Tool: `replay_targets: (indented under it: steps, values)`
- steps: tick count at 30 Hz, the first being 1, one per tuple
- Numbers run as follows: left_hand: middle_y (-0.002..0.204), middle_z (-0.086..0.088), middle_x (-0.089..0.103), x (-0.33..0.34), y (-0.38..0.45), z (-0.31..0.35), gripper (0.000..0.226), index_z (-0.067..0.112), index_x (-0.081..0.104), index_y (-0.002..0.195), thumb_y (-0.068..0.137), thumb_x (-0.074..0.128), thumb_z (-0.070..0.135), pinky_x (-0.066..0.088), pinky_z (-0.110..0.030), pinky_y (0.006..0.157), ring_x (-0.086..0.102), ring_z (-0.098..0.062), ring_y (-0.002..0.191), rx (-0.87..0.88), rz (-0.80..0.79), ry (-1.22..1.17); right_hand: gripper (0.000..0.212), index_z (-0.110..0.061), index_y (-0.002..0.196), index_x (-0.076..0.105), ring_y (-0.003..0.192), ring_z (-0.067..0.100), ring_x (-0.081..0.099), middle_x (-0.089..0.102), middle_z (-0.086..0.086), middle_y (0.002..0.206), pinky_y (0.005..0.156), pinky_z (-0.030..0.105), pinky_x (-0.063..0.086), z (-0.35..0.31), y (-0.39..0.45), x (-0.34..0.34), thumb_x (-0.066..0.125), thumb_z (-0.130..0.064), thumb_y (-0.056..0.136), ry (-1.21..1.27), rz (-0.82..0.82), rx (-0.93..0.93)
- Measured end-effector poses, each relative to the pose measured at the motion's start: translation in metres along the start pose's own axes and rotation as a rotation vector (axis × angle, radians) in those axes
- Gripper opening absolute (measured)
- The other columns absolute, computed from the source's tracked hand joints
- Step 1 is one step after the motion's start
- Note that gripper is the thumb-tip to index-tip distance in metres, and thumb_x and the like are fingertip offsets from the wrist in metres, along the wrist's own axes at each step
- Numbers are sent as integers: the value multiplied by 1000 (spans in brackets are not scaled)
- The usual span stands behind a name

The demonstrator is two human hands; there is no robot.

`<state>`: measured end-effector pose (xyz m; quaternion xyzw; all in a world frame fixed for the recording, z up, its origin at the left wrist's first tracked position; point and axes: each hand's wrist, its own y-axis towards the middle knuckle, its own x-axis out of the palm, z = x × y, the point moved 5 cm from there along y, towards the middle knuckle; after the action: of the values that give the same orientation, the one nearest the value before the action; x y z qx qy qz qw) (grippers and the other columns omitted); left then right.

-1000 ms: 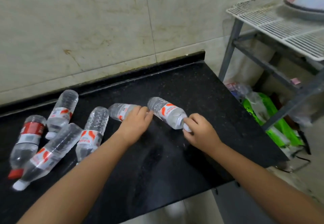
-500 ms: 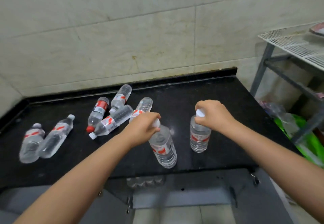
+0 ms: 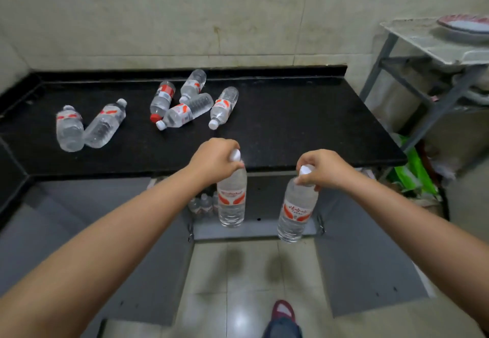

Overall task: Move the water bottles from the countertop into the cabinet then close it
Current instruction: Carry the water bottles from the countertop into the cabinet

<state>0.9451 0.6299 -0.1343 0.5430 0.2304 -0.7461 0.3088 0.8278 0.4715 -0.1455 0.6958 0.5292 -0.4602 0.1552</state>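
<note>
Both held bottles are now hanging off the countertop [image 3: 291, 125], in front of the open cabinet [image 3: 254, 229] at lower centre; half a second ago they were standing on the stone. Left hand [image 3: 214, 160] is pinching the left bottle [image 3: 231, 200] by its white cap; right hand [image 3: 321, 169] is pinching the right bottle [image 3: 296, 210] likewise. Labels are showing white with red-orange swooshes; the lettering is blurring beyond reading. Six bottles are lying at upper left: a pair [image 3: 87, 125] and a cluster of four [image 3: 190, 104], one red-capped. More bottles [image 3: 202, 204] are standing inside the cabinet, partly hidden behind the left arm. A wire rack [image 3: 434, 46] is carrying a plate [image 3: 465, 26] at upper right.
</note>
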Motion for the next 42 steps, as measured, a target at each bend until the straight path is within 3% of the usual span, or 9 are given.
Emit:
replay_targets:
  steps: [5,10,22,26,29,31,34,39,42]
  values:
    - [132,-12,57,58,-11,-19,42,8,53,127,90,61,26,44,-36,99,52,-28,123,-42,-145,-44,22,-16,90,58,56,7,51,51,4,95,39,9,42,23,10,53,69,-3,76,-147,-133,9]
    - [126,-17,56,135,4,-32,30,3,57,117,88,48,2,46,-34,90,55,-33,115,-48,-337,52,33,-11,112,60,107,29,55,53,13,106,73,23,37,60,45,102,63,-6,80,-210,-188,-5]
    - [136,-18,46,391,92,-107,32,-2,47,128,97,39,3,38,-37,101,43,-29,125,305,-588,377,40,-13,127,54,120,32,51,46,17,134,98,29,43,199,202,279,59,-7,87,-203,-275,47]
    - [79,-13,69,479,123,-149,29,3,69,79,53,80,-5,57,-29,56,67,-28,77,518,-550,456,44,-13,130,52,130,31,44,42,20,141,102,29,40,248,259,341,61,-9,87,-228,-231,43]
    - [59,-6,64,530,147,-173,11,10,63,59,59,57,1,51,-23,39,55,-24,65,747,-262,532,38,-9,122,58,119,33,51,51,20,128,95,31,44,273,301,380,62,-4,84,-241,-174,-10]
    - [60,-4,64,550,156,-178,18,12,64,60,63,47,5,48,-20,40,42,-20,70,845,-147,539,39,-10,122,59,116,33,53,53,19,125,94,32,44,286,323,402,61,-4,84,-258,-133,-44]
    - [60,-3,66,576,168,-187,30,12,68,61,39,84,-2,47,-17,41,59,-19,58,829,-219,565,39,-10,124,57,116,34,53,52,18,127,94,32,45,300,348,423,59,-5,85,-288,-82,-72]
    - [70,-5,71,591,195,-194,45,12,72,68,30,92,-2,56,-19,49,69,-21,61,709,-249,371,39,-11,123,56,115,36,54,52,18,128,94,35,47,296,370,428,55,-3,85,-318,-62,-117]
    - [134,-17,57,591,199,-192,44,3,64,115,73,71,-6,45,-29,105,51,-28,129,561,-234,338,38,-8,123,54,115,37,54,51,17,127,93,35,47,300,372,427,58,-9,85,-372,-53,-112]
